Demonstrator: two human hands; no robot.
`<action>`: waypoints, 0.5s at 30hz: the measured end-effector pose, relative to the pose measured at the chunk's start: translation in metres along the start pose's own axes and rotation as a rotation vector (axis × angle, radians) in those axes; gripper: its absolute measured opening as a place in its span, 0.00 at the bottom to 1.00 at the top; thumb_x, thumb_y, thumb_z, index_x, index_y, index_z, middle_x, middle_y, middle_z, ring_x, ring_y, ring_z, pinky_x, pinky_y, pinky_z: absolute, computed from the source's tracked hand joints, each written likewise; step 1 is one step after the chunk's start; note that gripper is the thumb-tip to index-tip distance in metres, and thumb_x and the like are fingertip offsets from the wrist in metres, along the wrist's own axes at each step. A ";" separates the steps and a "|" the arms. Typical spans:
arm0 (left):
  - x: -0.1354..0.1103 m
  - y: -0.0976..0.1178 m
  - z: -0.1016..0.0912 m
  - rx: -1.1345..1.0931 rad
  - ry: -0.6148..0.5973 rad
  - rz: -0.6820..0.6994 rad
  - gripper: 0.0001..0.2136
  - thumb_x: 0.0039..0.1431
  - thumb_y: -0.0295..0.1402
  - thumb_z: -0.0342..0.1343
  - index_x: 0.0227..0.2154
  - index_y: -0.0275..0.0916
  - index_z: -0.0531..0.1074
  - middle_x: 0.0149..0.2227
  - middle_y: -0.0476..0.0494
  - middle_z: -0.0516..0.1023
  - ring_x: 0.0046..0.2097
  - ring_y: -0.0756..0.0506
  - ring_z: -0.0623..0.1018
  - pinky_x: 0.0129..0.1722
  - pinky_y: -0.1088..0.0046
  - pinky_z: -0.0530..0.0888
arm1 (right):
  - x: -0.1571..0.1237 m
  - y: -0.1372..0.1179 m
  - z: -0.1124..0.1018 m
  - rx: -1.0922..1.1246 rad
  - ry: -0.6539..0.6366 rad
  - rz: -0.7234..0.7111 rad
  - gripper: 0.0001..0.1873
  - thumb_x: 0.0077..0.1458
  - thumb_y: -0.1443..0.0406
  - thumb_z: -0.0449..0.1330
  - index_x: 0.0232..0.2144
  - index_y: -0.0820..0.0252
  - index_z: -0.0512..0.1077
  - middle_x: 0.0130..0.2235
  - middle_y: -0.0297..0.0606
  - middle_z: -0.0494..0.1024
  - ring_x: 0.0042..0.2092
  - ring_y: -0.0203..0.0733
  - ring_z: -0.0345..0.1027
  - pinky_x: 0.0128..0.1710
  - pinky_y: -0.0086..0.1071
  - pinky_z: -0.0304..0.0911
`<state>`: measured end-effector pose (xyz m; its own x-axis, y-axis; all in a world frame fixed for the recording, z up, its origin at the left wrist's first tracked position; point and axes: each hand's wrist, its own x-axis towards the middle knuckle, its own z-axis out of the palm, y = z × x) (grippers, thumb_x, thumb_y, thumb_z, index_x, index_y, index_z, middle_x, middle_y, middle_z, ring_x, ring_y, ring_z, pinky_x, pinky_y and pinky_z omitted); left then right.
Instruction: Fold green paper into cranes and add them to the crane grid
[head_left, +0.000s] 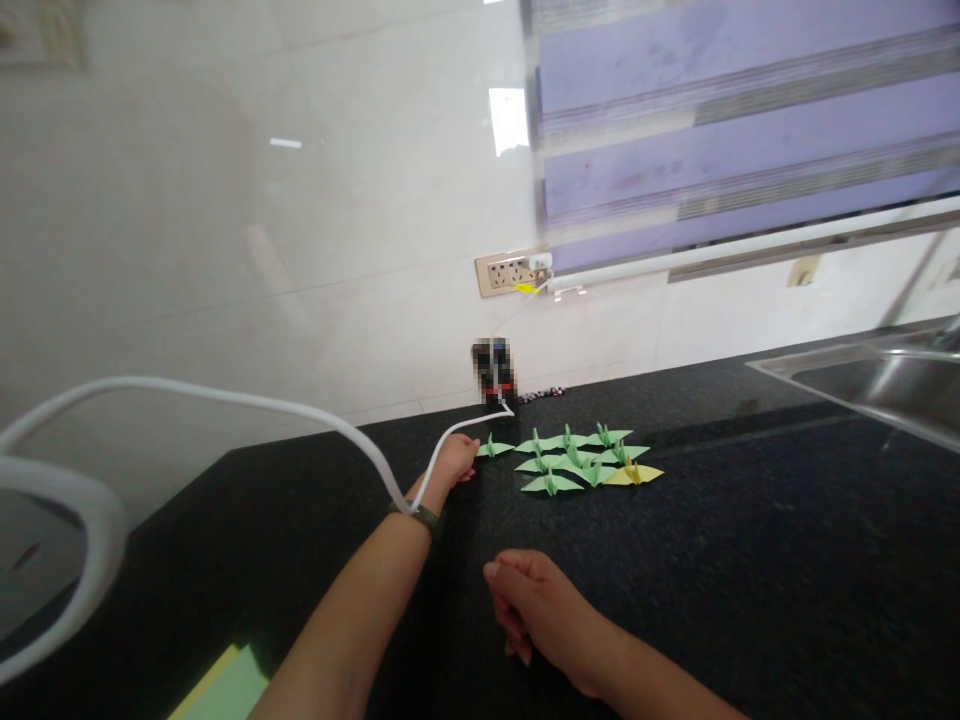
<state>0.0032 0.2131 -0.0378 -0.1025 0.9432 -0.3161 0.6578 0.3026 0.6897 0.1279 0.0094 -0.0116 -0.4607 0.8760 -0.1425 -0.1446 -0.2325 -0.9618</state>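
Observation:
My left hand (456,461) reaches out over the dark counter (750,560), its fingers closed on one wing tip of a green origami crane (495,449). To the right of that crane stand several other green origami cranes (552,483), set in close rows with wings spread. One yellow origami crane (634,474) is at the front right end of the group. Nearer to me, my right hand (541,610) is curled above the counter, thumb against the fingers, with nothing visible in it.
A white cable (322,415) loops in front of my left forearm and runs to a blurred-out dark object (493,370) against the wall. Green and yellow paper sheets (225,690) lie at lower left. A wall socket (510,273) is behind; a metal sink (885,380) is at right.

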 end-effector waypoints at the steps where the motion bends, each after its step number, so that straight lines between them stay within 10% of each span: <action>1: 0.000 0.000 0.000 0.031 0.011 0.010 0.15 0.54 0.34 0.47 0.43 0.34 0.62 0.43 0.41 0.66 0.41 0.47 0.70 0.38 0.63 0.69 | 0.000 0.000 0.000 -0.003 0.003 -0.003 0.16 0.51 0.60 0.46 0.15 0.61 0.56 0.12 0.24 0.55 0.12 0.25 0.47 0.17 0.24 0.53; 7: -0.007 -0.007 -0.011 0.228 0.163 0.104 0.18 0.54 0.42 0.43 0.40 0.33 0.65 0.29 0.40 0.73 0.27 0.47 0.73 0.25 0.71 0.68 | 0.003 0.003 -0.002 0.006 -0.002 -0.029 0.15 0.51 0.61 0.46 0.16 0.61 0.56 0.11 0.24 0.55 0.12 0.26 0.47 0.15 0.23 0.51; 15: -0.053 -0.041 -0.059 0.443 0.309 0.234 0.15 0.51 0.42 0.45 0.35 0.37 0.69 0.34 0.41 0.74 0.35 0.47 0.73 0.32 0.75 0.66 | 0.006 -0.001 -0.007 -0.058 0.020 -0.045 0.17 0.50 0.60 0.46 0.15 0.61 0.55 0.11 0.24 0.55 0.12 0.26 0.48 0.18 0.24 0.53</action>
<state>-0.0625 0.1583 -0.0108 -0.0859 0.9943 0.0624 0.9314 0.0579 0.3594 0.1317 0.0179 -0.0132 -0.4370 0.8935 -0.1032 -0.1132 -0.1685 -0.9792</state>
